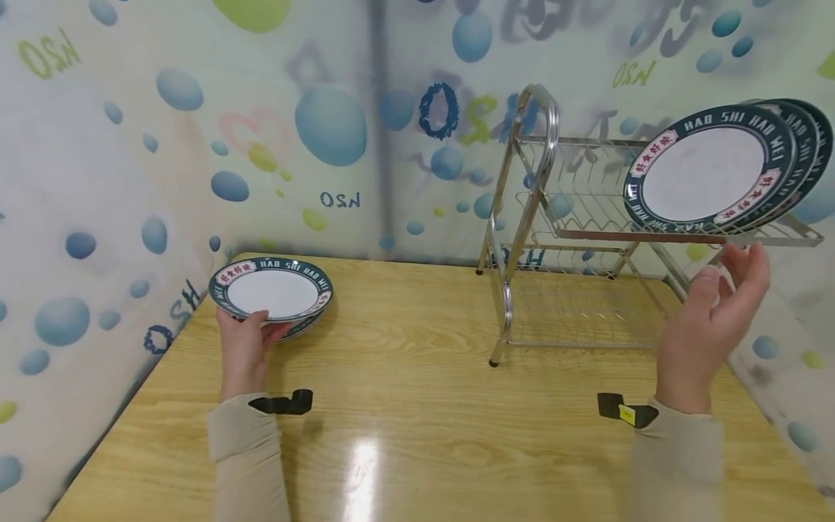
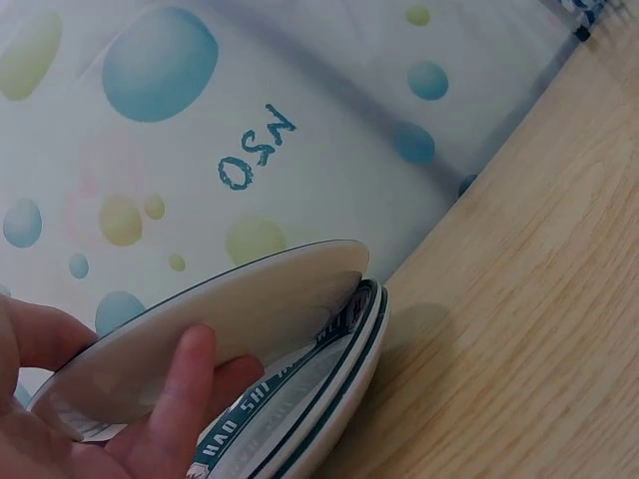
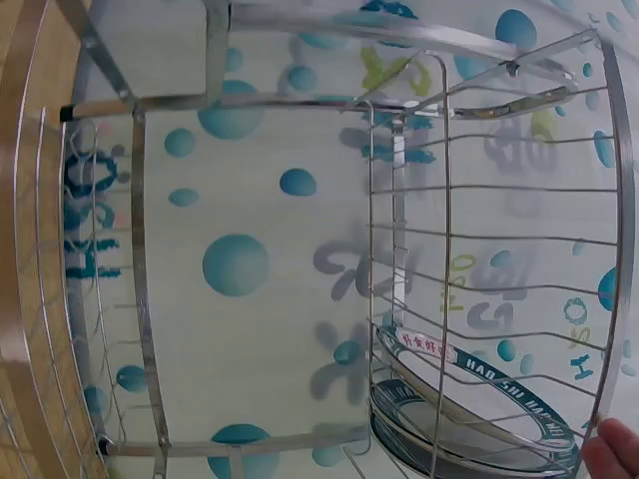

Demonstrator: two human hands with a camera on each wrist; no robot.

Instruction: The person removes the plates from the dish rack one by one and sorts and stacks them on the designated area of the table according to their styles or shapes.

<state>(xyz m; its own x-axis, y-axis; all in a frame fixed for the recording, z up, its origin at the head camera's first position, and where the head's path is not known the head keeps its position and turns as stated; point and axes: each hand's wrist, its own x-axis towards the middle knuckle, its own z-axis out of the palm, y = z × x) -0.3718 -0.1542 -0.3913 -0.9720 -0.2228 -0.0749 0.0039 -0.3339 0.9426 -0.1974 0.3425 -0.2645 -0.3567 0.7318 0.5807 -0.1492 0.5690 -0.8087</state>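
Wood-grain table (image 1: 424, 406), near edge cut off. Wire rack (image 1: 587, 235), right edge; upper-tier plates (image 1: 704, 174) overlap. Stack (image 2: 344, 404), back-left corner, mostly hidden beneath tilted round plate (image 1: 272, 292), which left hand (image 1: 244, 351) pinches. Right hand (image 1: 707, 326) at rack's front edge: grip unclear.

Glossy plates (image 1: 270, 293), shiny metal rack (image 1: 626, 236), wood-grain table (image 1: 424, 413) (smooth, glossy), matt cloth sleeves (image 1: 244, 449)

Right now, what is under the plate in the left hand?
Fingers and stacked plates show beneath the held plate; the stack's upper faces are mostly covered.
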